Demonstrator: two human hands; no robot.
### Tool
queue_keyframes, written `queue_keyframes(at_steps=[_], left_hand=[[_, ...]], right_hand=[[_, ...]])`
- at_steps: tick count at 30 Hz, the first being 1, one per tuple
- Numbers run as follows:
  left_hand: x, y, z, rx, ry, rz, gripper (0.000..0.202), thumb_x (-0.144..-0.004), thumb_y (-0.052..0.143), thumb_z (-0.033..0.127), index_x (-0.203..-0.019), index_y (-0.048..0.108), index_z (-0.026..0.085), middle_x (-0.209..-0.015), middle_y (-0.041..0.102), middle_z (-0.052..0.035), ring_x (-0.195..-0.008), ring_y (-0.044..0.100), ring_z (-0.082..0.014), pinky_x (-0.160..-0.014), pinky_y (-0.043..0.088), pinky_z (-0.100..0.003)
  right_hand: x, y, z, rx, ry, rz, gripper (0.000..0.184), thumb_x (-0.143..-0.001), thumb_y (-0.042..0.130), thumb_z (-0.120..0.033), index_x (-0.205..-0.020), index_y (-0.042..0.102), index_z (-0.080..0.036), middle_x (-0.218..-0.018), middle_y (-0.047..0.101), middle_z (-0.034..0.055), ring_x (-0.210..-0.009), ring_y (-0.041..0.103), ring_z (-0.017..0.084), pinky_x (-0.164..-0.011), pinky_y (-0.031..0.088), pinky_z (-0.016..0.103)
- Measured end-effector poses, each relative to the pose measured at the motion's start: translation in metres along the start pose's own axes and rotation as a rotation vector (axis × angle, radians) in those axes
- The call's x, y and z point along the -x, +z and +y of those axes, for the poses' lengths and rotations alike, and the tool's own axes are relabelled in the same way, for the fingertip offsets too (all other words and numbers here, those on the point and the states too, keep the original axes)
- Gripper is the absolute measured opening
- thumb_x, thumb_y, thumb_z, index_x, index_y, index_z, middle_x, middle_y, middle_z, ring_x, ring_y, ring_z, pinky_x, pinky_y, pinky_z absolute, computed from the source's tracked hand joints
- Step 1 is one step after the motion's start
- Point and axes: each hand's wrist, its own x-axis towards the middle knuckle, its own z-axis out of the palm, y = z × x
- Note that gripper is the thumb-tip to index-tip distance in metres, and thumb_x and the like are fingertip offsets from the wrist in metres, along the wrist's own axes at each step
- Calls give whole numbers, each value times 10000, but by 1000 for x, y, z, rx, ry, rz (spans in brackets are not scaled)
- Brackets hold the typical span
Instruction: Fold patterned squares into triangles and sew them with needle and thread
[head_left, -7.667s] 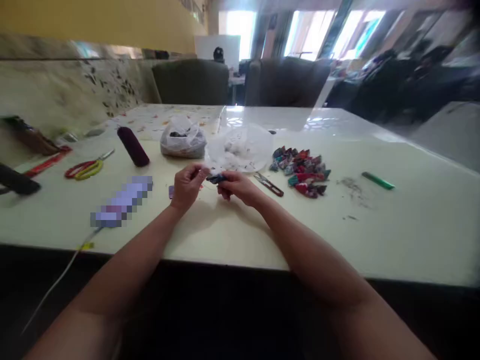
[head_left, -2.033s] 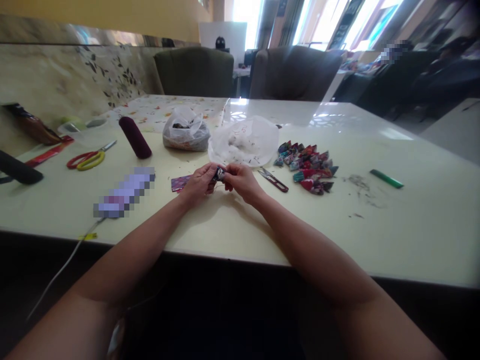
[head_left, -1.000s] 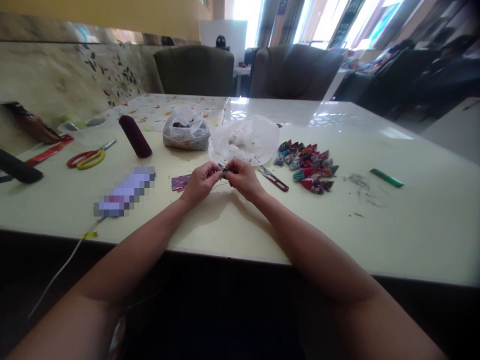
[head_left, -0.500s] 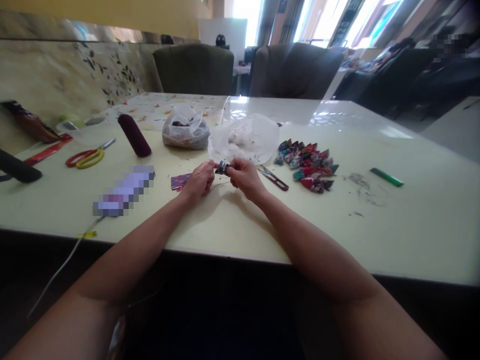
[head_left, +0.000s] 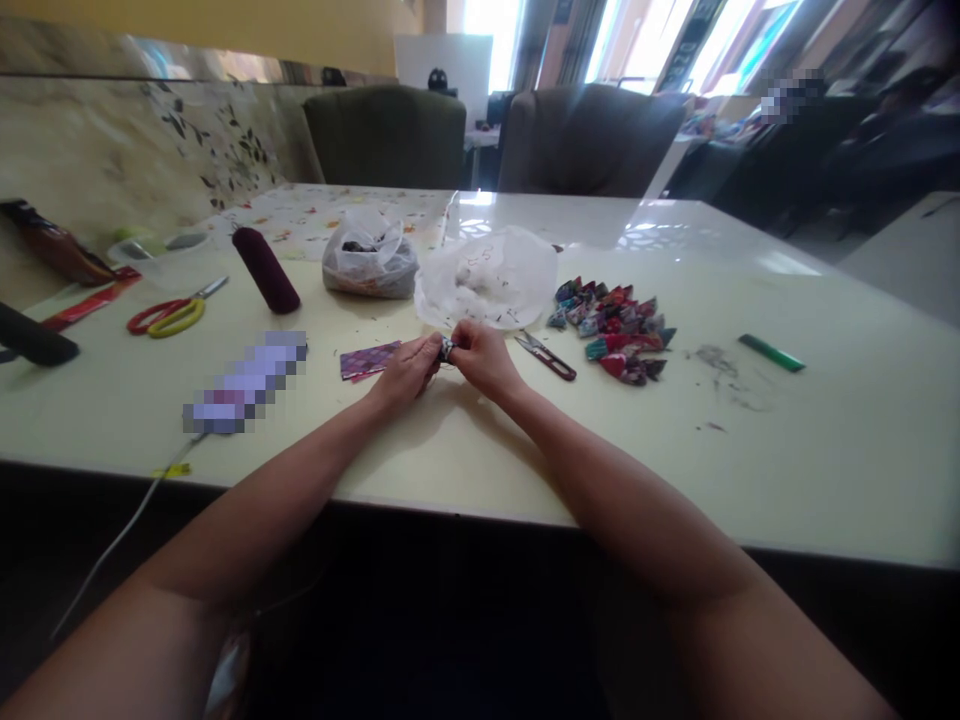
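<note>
Between my two hands is a small dark-and-white patterned fabric piece [head_left: 448, 349], mostly covered by fingers. My left hand [head_left: 411, 368] is closed on its left side, and my right hand [head_left: 481, 355] pinches it from the right. Patterned fabric scraps [head_left: 367, 360] lie flat beside my left hand. Thread snips [head_left: 547, 357] rest just right of my right hand. Beyond the hands, a white plastic bag [head_left: 487, 275] lies spread with white stuffing on it. Several small stuffed fabric pieces [head_left: 619, 330] sit in rows at the right.
At the left are scissors [head_left: 176, 312] with red and yellow handles, a dark red cylinder [head_left: 266, 272] and a blurred-out device [head_left: 247, 385] on a cable. A tied plastic bag [head_left: 369, 262] stands behind. A green-handled tool [head_left: 772, 352] lies far right. Chairs [head_left: 386, 135] stand beyond the table.
My left hand has shifted right, closer to my right hand, and now covers more of the fabric piece. More of the flat fabric scraps shows.
</note>
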Motion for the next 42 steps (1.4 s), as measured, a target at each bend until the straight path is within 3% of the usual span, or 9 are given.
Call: queue_keyframes(at_steps=[7, 15, 19, 23, 27, 32, 39, 42], left_hand=[[-4, 0, 6, 169, -93, 20, 348, -970, 562, 411, -753, 374, 215, -564, 234, 100, -383, 176, -48, -360, 117, -169], [-4, 1, 6, 177, -58, 54, 345, -986, 551, 373, -736, 378, 209, -551, 230, 103, -373, 175, -44, -351, 116, -154], [-4, 1, 7, 208, -100, 40, 355, -992, 539, 381, -729, 376, 207, -540, 231, 103, -365, 177, -43, -349, 119, -152], [-4, 2, 9, 242, -127, 31, 371, -985, 555, 398, -728, 369, 207, -537, 239, 103, -365, 183, -41, -348, 120, -152], [-5, 1, 7, 244, -80, 39, 349, -999, 524, 386, -739, 376, 208, -541, 237, 101, -370, 177, -45, -349, 122, -157], [-5, 1, 5, 205, -64, 25, 346, -980, 563, 390, -744, 386, 209, -547, 229, 103, -376, 172, -44, -353, 120, -153], [-3, 3, 9, 209, -132, -31, 383, -991, 528, 441, -726, 391, 201, -555, 212, 99, -388, 158, -44, -355, 112, -160], [-3, 3, 8, 214, -101, -23, 352, -994, 524, 406, -741, 381, 207, -559, 220, 99, -391, 164, -47, -359, 121, -158]], right_hand=[[3, -1, -2, -98, -74, -6, 92, -778, 587, -168, -826, 522, -211, -579, 449, -69, -570, 415, 123, -593, 313, 279], [0, 0, 2, -87, -196, -15, 118, -752, 497, -83, -793, 545, -183, -704, 546, -13, -668, 479, 131, -656, 371, 276], [2, 1, 3, -111, -175, -5, 83, -838, 505, -151, -779, 551, -186, -687, 552, 3, -697, 502, 147, -650, 377, 274], [3, 1, 3, -111, -162, 7, 181, -907, 504, -259, -741, 534, -194, -664, 546, 12, -702, 508, 155, -630, 386, 273], [1, 4, 6, -198, -145, -2, 15, -814, 549, -199, -804, 539, -202, -686, 552, -3, -681, 499, 144, -602, 397, 257], [0, 4, 7, -234, -130, 7, 37, -798, 519, -168, -785, 530, -200, -691, 560, -1, -658, 500, 135, -577, 391, 250], [5, -1, -1, -111, -185, 27, 196, -915, 488, -241, -724, 512, -202, -648, 535, 1, -662, 493, 142, -618, 379, 267], [4, -2, 0, -33, -221, 56, 238, -919, 488, -240, -685, 474, -205, -644, 514, 3, -665, 477, 147, -649, 372, 285]])
